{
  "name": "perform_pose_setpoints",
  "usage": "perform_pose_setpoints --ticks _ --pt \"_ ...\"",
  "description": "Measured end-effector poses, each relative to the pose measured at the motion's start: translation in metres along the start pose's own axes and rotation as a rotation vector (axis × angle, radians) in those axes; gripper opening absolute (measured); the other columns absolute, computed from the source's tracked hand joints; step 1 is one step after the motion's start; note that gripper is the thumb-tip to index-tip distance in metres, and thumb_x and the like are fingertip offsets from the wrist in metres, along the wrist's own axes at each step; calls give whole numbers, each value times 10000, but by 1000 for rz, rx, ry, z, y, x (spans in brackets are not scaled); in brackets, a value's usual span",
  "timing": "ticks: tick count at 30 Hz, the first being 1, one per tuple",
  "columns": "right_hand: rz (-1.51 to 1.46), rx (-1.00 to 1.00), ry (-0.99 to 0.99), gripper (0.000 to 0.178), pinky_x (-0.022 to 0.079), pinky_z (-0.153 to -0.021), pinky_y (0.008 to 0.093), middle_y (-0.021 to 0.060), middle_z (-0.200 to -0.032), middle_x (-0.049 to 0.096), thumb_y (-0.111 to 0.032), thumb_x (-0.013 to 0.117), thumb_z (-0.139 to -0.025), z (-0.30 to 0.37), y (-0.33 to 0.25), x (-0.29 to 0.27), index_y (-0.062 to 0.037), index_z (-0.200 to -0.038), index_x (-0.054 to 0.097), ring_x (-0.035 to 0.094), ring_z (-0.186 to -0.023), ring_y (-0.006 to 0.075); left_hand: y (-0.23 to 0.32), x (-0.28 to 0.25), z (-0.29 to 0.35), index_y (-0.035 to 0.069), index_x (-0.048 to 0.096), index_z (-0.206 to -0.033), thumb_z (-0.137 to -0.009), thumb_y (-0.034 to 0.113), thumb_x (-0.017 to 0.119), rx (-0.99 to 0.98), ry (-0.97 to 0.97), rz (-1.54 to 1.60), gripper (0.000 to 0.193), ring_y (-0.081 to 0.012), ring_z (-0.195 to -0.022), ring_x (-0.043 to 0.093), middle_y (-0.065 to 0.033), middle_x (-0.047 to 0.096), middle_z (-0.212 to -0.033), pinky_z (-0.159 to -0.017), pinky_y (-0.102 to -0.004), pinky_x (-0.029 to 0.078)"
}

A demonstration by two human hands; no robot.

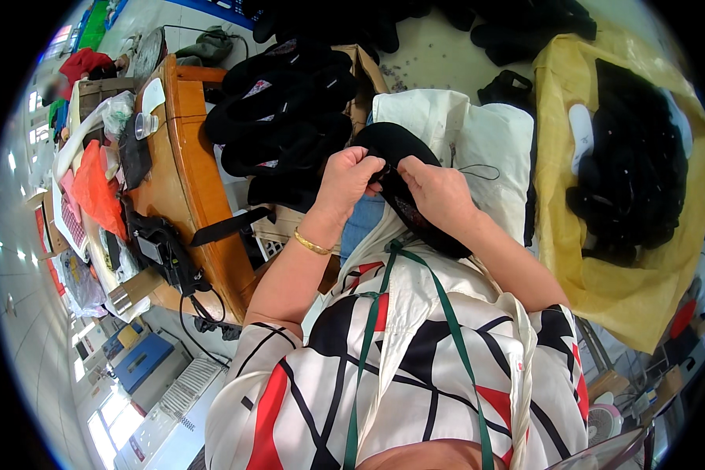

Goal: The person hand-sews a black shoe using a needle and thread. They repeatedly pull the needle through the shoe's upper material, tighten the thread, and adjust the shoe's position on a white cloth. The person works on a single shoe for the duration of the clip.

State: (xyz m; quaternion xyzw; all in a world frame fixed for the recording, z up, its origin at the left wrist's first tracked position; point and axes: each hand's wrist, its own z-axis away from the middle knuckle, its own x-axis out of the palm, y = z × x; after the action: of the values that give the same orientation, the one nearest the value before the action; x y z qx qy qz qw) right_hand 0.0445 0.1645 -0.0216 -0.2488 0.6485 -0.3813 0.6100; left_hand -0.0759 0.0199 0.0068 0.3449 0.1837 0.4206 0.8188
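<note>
A black cloth shoe [411,142] lies tilted over my lap, its opening facing me. The fingers of my left hand [348,182] are pinched at a small dark part of the shoe, perhaps its strap. Close beside it, my right hand [437,193] pinches at the same place, the two sets of fingertips nearly meeting. What exactly sits between the fingertips is too small and dark to make out. Beneath the shoe, white cloth [493,149] covers my lap, with a thin dark loop of cord [479,171] on it.
Stacked black shoes [290,110] stand to the left beside an orange wooden table [188,157]. At the right, a yellow-lined container [560,258] holds more black shoes [630,157]. A black strap [231,225] juts from the table edge. Further dark shoes [517,35] lie beyond.
</note>
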Motion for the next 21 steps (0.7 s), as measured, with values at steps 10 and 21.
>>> perform_pose_setpoints --ticks 10,21 --pt "-14 -18 21 67 486 -540 453 113 -748 670 -148 548 -921 -2 2 4 -101 -969 552 648 -656 335 -1 1 -3 105 592 -734 -854 138 647 -6 11 -19 136 -78 -520 535 17 596 -668 -492 -215 439" --pt "-32 84 41 92 491 -575 469 157 -758 651 -117 553 -928 0 -2 12 -87 -1005 513 645 -697 370 -4 0 -5 104 579 -736 -863 147 641 -9 -15 44 148 -73 -557 538 27 590 -691 -508 -218 439"
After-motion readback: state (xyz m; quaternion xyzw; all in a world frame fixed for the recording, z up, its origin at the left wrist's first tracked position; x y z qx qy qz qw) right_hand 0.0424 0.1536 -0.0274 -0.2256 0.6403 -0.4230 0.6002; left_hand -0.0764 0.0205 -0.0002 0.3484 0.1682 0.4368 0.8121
